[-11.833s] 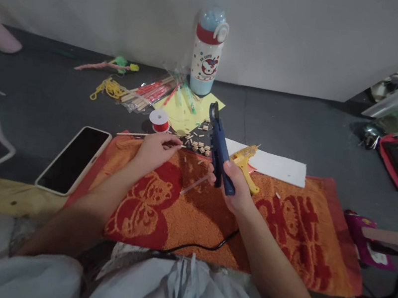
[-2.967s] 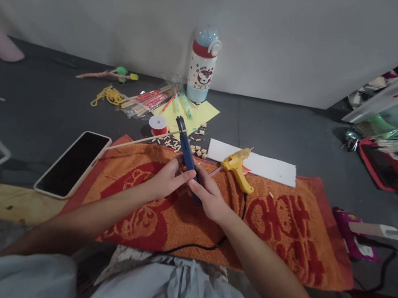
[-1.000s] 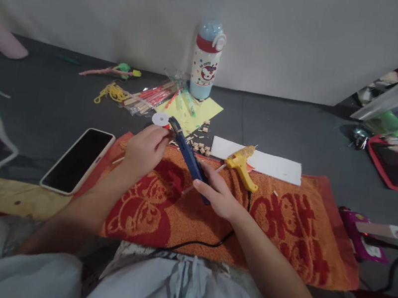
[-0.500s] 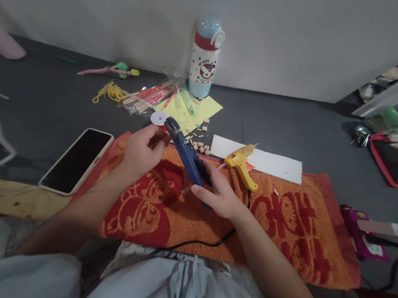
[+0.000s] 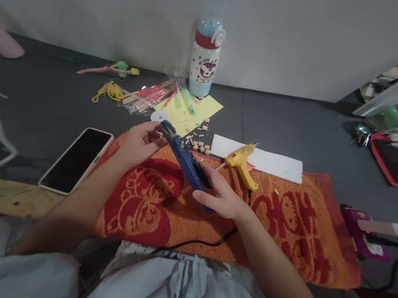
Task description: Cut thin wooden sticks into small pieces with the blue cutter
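Observation:
My right hand is closed around the handles of a blue hand tool that looks like a pair of shears. The tool slants over the towel, its dark head up and to the left. By that head is my left hand, fingers bent together in a pinch; what they hold, if anything, is hidden. Just beyond the left fingers lies a white disc. Small cut wood pieces are scattered past the tool. To the right, a yellow glue gun rests partly on a white strip.
An orange and red towel covers the front of the dark table. A phone lies on the left. Behind are a bottle, yellow paper and bagged sticks. A black cord crosses the towel.
The tool's head has shifted slightly left and down, and my left hand has drawn a little left with it. The right hand keeps its grip, nearly unmoved.

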Demonstrator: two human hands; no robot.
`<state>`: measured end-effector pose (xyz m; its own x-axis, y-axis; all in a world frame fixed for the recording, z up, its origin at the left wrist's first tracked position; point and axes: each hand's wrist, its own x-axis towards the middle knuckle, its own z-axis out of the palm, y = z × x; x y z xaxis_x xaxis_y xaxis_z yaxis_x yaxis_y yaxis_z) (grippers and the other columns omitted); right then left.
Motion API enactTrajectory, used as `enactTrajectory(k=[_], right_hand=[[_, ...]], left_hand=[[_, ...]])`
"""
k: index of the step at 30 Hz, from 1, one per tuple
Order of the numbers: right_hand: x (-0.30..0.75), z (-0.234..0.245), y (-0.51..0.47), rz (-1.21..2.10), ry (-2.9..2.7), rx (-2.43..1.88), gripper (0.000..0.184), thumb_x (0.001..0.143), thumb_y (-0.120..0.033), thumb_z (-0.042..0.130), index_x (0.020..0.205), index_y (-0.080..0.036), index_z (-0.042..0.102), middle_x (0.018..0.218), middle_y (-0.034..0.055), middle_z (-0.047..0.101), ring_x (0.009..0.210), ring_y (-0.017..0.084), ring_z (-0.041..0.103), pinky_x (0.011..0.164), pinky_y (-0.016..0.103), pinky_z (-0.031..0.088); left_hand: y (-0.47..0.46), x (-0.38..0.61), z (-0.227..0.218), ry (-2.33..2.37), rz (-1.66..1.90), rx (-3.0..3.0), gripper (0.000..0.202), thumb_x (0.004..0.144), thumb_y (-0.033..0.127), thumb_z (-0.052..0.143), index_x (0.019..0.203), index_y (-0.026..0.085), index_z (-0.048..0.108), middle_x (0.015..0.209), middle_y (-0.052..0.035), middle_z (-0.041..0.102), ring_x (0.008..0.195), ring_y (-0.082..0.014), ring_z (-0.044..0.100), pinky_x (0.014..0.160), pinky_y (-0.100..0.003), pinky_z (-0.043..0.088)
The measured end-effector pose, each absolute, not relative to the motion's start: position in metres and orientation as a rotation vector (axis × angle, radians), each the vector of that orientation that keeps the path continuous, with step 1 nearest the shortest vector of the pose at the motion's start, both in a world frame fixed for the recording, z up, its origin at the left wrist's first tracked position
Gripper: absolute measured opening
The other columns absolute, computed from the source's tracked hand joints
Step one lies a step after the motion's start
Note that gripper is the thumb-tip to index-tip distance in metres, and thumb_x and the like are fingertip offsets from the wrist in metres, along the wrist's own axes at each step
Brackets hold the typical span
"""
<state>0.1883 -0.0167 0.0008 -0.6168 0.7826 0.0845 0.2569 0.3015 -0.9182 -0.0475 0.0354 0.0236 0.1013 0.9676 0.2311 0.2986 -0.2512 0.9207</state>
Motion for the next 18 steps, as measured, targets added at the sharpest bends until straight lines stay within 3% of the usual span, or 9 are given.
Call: enactTrajectory(k=[13,18], right_hand=[[0.196,0.009,-0.016,1.518,-1.956,-0.774,0.070,0.080,-0.061,0.052,0.136,-0.020,0.041,0.128,0.0087,0.056,0.114,0.027,0.055,0.099,0.041,0.043],[0.196,0.006,-0.016,1.391,-2.011,-0.853,0.070,0.081,-0.059,0.053,0.136,-0.018,0.040,0.129,0.0120,0.055,0.116,0.029,0.054,0.100,0.043,0.042]], left_hand=[[0.026,-0.051,0.025,1.168,1.136,1.451,0.042,0.064,0.049,0.072,0.091,0.017,0.066,0.086,-0.0061,0.069,0.075,-0.0178,0.063,0.067,-0.029,0.052],[0.027,-0.045,0.031,1.227,1.172,1.509,0.037,0.065,0.045,0.071,0.088,0.016,0.066,0.084,-0.0067,0.069,0.077,-0.0181,0.063,0.066,-0.027,0.051]])
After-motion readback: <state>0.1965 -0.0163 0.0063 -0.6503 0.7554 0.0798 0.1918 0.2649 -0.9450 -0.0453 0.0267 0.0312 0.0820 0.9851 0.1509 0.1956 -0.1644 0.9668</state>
